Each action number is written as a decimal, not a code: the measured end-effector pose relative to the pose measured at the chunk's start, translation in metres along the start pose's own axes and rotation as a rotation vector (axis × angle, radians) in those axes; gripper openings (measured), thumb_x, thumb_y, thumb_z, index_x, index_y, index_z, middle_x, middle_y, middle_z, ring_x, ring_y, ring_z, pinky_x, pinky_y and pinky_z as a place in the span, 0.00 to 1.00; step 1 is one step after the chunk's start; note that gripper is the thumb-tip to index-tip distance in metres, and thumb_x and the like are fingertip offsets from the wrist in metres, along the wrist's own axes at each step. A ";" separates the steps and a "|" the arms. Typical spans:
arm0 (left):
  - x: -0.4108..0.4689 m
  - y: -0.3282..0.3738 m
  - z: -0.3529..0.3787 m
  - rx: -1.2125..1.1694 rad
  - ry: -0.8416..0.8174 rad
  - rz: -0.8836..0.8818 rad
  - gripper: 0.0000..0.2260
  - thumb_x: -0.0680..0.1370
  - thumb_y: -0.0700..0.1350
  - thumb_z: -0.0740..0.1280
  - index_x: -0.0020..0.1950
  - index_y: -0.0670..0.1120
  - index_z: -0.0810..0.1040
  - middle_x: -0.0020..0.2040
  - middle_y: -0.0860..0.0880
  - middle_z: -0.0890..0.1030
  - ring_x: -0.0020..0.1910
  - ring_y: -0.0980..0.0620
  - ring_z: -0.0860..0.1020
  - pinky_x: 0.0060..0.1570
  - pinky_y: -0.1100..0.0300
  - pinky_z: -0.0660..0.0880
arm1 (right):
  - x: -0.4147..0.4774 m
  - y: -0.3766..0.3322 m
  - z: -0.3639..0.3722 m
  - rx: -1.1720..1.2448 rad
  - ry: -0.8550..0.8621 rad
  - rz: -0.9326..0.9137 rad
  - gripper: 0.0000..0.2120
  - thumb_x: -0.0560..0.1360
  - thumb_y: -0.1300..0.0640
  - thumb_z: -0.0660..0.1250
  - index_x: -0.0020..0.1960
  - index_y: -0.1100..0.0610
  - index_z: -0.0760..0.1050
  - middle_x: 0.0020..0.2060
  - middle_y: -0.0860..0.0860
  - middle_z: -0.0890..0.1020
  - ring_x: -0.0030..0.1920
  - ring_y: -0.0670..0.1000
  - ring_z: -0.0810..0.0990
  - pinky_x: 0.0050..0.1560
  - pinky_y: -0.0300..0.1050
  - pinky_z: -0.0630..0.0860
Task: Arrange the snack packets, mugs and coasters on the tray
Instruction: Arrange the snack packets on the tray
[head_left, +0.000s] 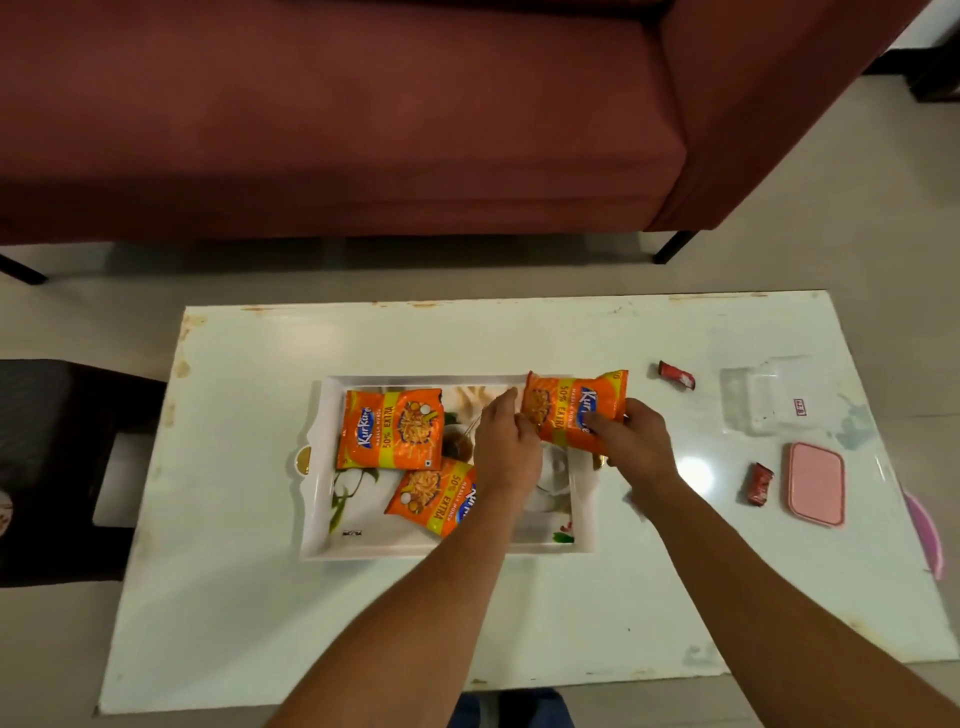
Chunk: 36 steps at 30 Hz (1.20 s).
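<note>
Both hands (571, 441) gripping packet (574, 410) over tray's (322, 519) right edge

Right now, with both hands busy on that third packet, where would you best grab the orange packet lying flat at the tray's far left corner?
Pinch the far-left packet by its near crimped bottom edge, coming from the person's side. It lies flat on the tray, so only its thin sealed ends offer a likely pinch; its near-right corner sits close to the second packet.
</note>
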<state>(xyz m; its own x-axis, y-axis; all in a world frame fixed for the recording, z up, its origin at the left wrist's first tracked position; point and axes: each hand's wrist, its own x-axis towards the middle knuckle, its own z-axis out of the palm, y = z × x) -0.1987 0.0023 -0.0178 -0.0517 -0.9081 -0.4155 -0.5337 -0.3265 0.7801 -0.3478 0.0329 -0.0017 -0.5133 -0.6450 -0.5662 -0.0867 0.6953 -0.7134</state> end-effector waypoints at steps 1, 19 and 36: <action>0.006 0.000 0.005 0.000 -0.037 -0.019 0.19 0.85 0.46 0.57 0.77 0.47 0.69 0.72 0.43 0.74 0.69 0.44 0.74 0.67 0.51 0.73 | 0.007 0.000 0.002 -0.013 -0.024 -0.002 0.15 0.75 0.54 0.72 0.60 0.55 0.78 0.53 0.52 0.84 0.50 0.53 0.84 0.39 0.46 0.80; 0.014 -0.005 0.020 0.435 -0.195 -0.019 0.16 0.81 0.43 0.60 0.68 0.42 0.73 0.70 0.41 0.73 0.65 0.39 0.75 0.64 0.44 0.74 | 0.028 0.014 0.019 -0.182 0.020 -0.034 0.16 0.78 0.52 0.65 0.64 0.54 0.72 0.55 0.53 0.81 0.51 0.56 0.81 0.51 0.61 0.83; -0.071 -0.089 -0.066 0.290 0.401 0.042 0.11 0.78 0.37 0.67 0.60 0.45 0.81 0.59 0.44 0.81 0.60 0.42 0.78 0.54 0.50 0.78 | -0.099 0.055 0.090 -0.082 0.077 0.098 0.22 0.76 0.45 0.70 0.65 0.54 0.73 0.52 0.51 0.83 0.56 0.55 0.83 0.42 0.40 0.71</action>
<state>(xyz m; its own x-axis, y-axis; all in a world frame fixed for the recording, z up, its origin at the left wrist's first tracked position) -0.0920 0.0783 -0.0266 0.2196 -0.9670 -0.1294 -0.7540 -0.2525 0.6064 -0.2252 0.1069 -0.0221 -0.5860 -0.5491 -0.5959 -0.1009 0.7791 -0.6187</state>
